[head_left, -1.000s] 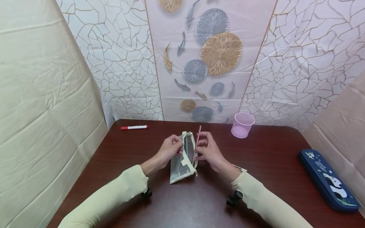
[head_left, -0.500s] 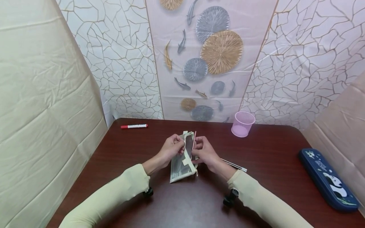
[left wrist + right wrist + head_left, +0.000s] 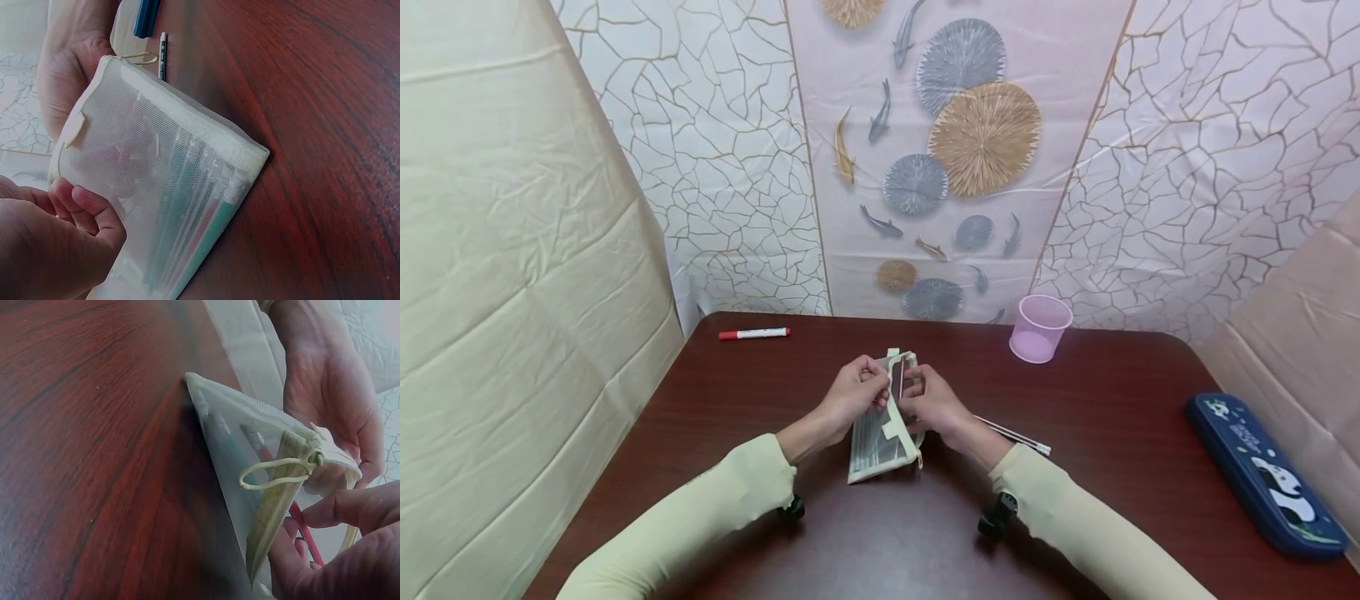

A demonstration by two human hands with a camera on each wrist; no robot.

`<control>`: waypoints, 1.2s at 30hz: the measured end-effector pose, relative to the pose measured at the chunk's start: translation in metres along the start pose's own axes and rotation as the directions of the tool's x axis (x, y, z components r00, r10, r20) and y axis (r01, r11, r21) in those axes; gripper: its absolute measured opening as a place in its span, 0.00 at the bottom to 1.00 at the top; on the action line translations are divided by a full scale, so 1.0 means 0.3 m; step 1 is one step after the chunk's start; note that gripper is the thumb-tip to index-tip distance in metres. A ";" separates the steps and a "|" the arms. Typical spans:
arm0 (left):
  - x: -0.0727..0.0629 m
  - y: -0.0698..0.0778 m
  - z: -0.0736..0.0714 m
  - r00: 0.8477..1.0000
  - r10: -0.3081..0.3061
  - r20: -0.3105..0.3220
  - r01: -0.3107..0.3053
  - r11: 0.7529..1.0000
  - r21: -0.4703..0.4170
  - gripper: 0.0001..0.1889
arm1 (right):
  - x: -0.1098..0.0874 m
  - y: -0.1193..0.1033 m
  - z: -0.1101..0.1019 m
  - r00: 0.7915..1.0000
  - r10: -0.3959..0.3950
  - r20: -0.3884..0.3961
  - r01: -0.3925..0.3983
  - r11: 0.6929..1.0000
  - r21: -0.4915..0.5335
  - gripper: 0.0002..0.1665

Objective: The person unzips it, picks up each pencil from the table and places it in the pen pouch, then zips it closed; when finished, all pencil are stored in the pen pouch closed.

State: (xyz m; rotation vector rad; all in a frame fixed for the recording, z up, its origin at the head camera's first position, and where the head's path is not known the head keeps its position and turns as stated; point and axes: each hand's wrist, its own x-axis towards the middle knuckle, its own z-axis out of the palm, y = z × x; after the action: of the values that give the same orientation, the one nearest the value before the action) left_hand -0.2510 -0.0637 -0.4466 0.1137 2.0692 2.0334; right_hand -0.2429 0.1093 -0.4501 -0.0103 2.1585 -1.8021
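Observation:
A see-through mesh zip pouch (image 3: 868,450) with cream edging stands tilted on the table, its mouth held apart. My left hand (image 3: 856,387) pinches one edge of that mouth. At the opposite side my right hand (image 3: 936,404) has its fingers inside the opening, gripping a red pencil (image 3: 307,536) between thumb and fingers. Most of this pencil is down in the pouch. Through the mesh in the left wrist view, several green and red pencils (image 3: 212,228) lie side by side. A cord loop (image 3: 262,472) hangs from the zip end.
Beside my right wrist lies a slim pencil or two (image 3: 1015,435). A red-and-white marker (image 3: 754,333) is at the back left of the dark wooden table (image 3: 880,542). A pink mesh cup (image 3: 1040,333) stands back right, and a blue panda pencil case (image 3: 1262,475) far right.
My right hand has moved down and left, lowering the red pencil from above the pouch's mouth into it. My left hand has kept its pinch on the edge.

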 end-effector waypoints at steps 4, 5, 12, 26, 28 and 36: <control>-0.003 0.002 0.000 1.000 -0.002 0.000 0.002 1.000 -0.009 0.05 | -0.005 0.004 -0.001 0.999 -0.029 -0.026 0.028 0.999 -0.018 0.33; -0.004 0.003 -0.001 1.000 -0.002 0.001 0.002 1.000 -0.011 0.05 | -0.007 0.005 -0.003 0.999 -0.038 -0.035 0.037 0.999 -0.017 0.34; -0.004 0.008 -0.004 1.000 0.005 -0.009 -0.005 1.000 -0.017 0.04 | -0.022 0.004 -0.054 0.985 -0.126 -0.114 0.133 0.990 0.054 0.32; -0.001 0.001 -0.012 1.000 0.011 -0.010 -0.011 1.000 -0.026 0.03 | -0.058 0.052 -0.272 0.951 -0.215 -0.223 0.227 0.973 0.033 0.23; -0.001 0.001 -0.014 1.000 0.009 -0.010 -0.009 1.000 -0.023 0.02 | -0.063 0.057 -0.302 0.948 -0.218 -0.232 0.229 0.973 0.019 0.22; -0.001 0.002 -0.017 1.000 0.001 -0.012 -0.001 1.000 -0.010 0.04 | -0.053 0.082 -0.428 0.973 -0.209 -0.100 0.177 0.949 -0.262 0.25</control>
State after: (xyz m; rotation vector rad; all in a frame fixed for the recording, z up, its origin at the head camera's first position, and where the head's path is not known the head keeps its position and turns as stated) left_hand -0.2520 -0.0688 -0.4459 0.1014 2.0662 2.0493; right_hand -0.2553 0.2405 -0.4509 -0.1779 2.5439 -1.6533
